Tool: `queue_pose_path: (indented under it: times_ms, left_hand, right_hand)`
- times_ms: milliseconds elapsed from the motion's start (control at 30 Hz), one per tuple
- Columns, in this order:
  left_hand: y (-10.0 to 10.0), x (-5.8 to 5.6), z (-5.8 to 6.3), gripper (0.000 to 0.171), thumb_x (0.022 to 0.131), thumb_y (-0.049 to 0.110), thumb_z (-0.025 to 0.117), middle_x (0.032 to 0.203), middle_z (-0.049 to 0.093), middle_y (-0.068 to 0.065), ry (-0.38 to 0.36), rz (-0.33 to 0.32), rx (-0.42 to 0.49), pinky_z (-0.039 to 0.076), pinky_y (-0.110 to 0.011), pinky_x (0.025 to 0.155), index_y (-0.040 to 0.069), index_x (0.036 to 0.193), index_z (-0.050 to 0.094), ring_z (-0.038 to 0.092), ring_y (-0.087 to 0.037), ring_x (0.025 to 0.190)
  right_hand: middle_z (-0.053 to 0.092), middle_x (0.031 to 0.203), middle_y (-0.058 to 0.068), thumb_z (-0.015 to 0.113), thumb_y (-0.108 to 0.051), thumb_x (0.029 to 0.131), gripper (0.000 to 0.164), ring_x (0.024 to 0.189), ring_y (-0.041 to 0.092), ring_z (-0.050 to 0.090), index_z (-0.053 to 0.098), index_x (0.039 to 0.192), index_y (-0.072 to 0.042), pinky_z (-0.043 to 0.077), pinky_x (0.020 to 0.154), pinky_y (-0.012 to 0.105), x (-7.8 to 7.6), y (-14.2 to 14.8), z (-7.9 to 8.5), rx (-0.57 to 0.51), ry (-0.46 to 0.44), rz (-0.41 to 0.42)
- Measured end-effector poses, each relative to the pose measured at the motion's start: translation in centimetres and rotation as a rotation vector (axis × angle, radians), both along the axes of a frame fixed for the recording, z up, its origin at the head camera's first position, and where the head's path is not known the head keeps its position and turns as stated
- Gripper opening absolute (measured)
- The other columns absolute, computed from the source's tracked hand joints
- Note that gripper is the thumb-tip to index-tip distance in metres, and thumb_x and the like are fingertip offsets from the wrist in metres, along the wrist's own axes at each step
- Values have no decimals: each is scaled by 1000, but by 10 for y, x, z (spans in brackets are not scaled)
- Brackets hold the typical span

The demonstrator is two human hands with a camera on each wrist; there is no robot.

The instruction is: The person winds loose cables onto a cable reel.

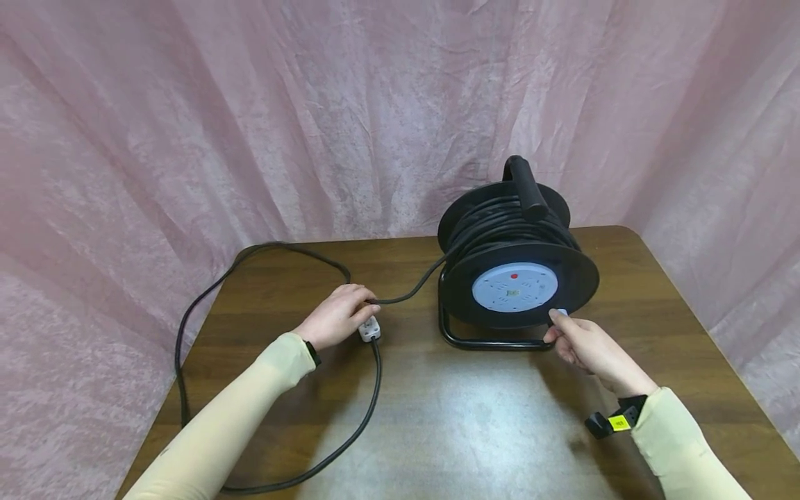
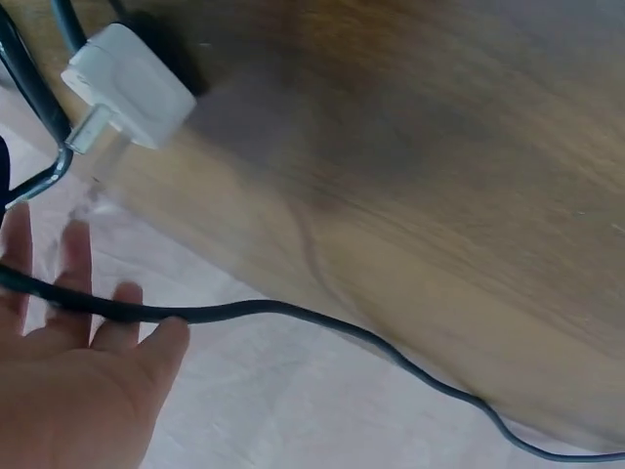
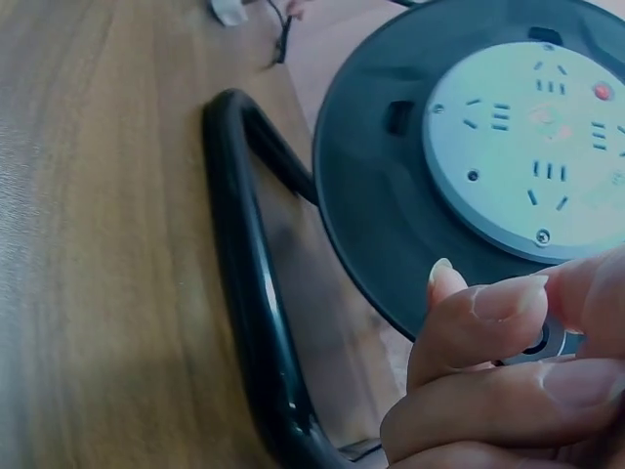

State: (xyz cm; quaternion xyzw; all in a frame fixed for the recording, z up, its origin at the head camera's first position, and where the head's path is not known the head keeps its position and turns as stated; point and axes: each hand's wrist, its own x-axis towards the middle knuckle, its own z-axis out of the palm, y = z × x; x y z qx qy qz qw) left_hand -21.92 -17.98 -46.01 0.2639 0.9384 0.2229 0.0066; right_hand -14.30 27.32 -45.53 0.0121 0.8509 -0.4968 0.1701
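Note:
A black cable reel (image 1: 519, 257) stands at the back right of the table, turns of black cable wound on its drum and a pale round socket panel (image 3: 527, 147) on its face. My right hand (image 1: 584, 347) pinches the small light-coloured crank knob (image 1: 562, 312) at the reel's lower right rim. Over the table's middle, my left hand (image 1: 337, 316) has the loose black cable (image 1: 412, 293) between thumb and fingers; the left wrist view shows it crossing the finger pads (image 2: 73, 259). The white plug (image 2: 132, 83) on a cable lies just below that hand.
Loose cable (image 1: 182, 333) loops round the table's left side and back toward the front to the plug. The reel's black tube stand (image 3: 244, 283) rests on the wooden table (image 1: 675, 333). A pink curtain (image 1: 375, 104) hangs behind. Straps circle both wrists.

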Motion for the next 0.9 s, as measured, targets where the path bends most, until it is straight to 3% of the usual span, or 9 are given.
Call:
queue_pose_path:
  times_ms: [133, 300, 467, 733, 900]
  left_hand:
    - [-4, -1, 0, 25, 104, 35, 54, 123, 59, -1, -16, 21, 6, 37, -44, 107, 17, 118, 65, 46, -24, 127]
    - [-4, -1, 1, 29, 106, 34, 50, 120, 60, 2, -41, -22, 9, 43, -41, 99, 14, 123, 64, 52, -19, 117]
    - [-2, -1, 1, 28, 105, 30, 52, 118, 61, 1, -53, -22, 22, 46, -39, 95, 12, 123, 64, 55, -16, 111]
    - [1, -1, -3, 26, 105, 25, 53, 121, 61, -1, -51, -33, 40, 47, -39, 96, 12, 125, 62, 56, -16, 112]
    - [0, -2, -5, 25, 105, 26, 53, 121, 62, -1, -63, -8, 42, 46, -40, 96, 13, 124, 63, 56, -17, 113]
  right_hand:
    - [48, 63, 3, 36, -60, 103, 70, 53, 14, 39, 58, 104, 6, 32, 46, 27, 0, -4, -5, -10, -3, 5]
    - [47, 60, 3, 37, -58, 104, 69, 50, 14, 38, 57, 101, 7, 30, 45, 27, 0, -10, -12, -35, -9, 19]
    - [45, 58, 2, 38, -58, 104, 68, 49, 14, 36, 57, 98, 7, 30, 45, 25, 0, -17, -18, -54, -36, 19]
    - [42, 55, 0, 37, -56, 104, 67, 46, 12, 32, 55, 95, 8, 26, 42, 23, 0, -28, -24, -92, -85, 12]
    - [41, 54, 0, 38, -56, 104, 66, 45, 11, 29, 53, 95, 7, 24, 42, 22, -1, -35, -26, -115, -112, 16]
